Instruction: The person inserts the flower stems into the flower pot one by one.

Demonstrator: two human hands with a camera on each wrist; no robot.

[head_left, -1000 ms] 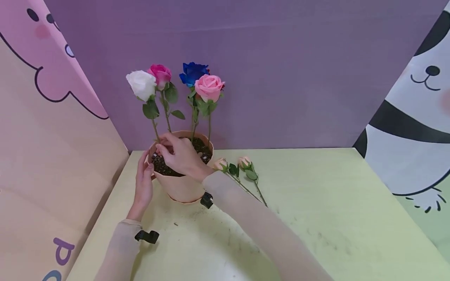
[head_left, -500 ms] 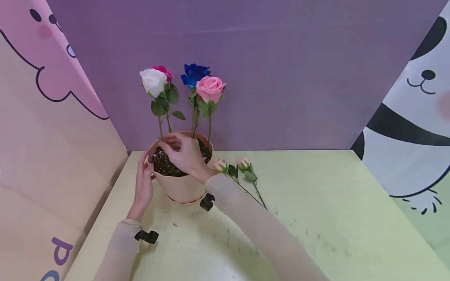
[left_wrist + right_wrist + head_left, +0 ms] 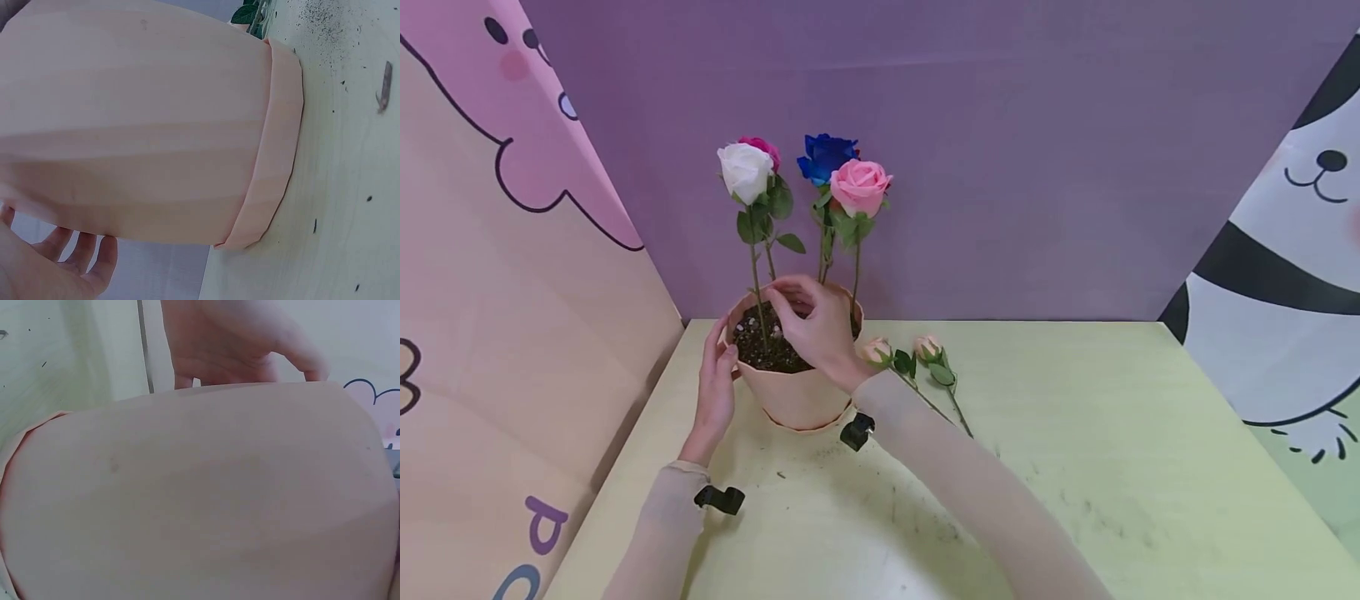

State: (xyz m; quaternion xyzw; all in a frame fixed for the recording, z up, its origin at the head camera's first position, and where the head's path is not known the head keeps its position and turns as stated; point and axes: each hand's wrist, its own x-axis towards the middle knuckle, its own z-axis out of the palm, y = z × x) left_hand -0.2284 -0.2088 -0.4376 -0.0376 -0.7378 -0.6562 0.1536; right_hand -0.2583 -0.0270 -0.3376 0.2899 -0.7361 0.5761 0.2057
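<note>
A white rose (image 3: 747, 172) stands upright in a pale pink flower pot (image 3: 793, 398); its stem shows down to the dark soil (image 3: 769, 350). My right hand (image 3: 823, 329) hovers over the soil just right of that stem, fingers loosely bent, with nothing seen between them. My left hand (image 3: 715, 400) rests against the pot's left side. In the left wrist view its fingers (image 3: 84, 256) touch the pot wall (image 3: 137, 125). Behind the white rose is a magenta rose (image 3: 763, 150). To the right stand a blue rose (image 3: 827, 158) and a pink rose (image 3: 861, 187).
Two peach rosebuds (image 3: 877, 351) on stems lie on the table right of the pot, partly behind my right forearm. Soil crumbs dot the pale table (image 3: 1075, 400). A purple wall (image 3: 1000, 183) rises behind, with printed panels at both sides.
The white rose has swung right from its leftward lean and now stands more upright. My right hand has let go of its stem and moved slightly right. My left hand stays on the pot.
</note>
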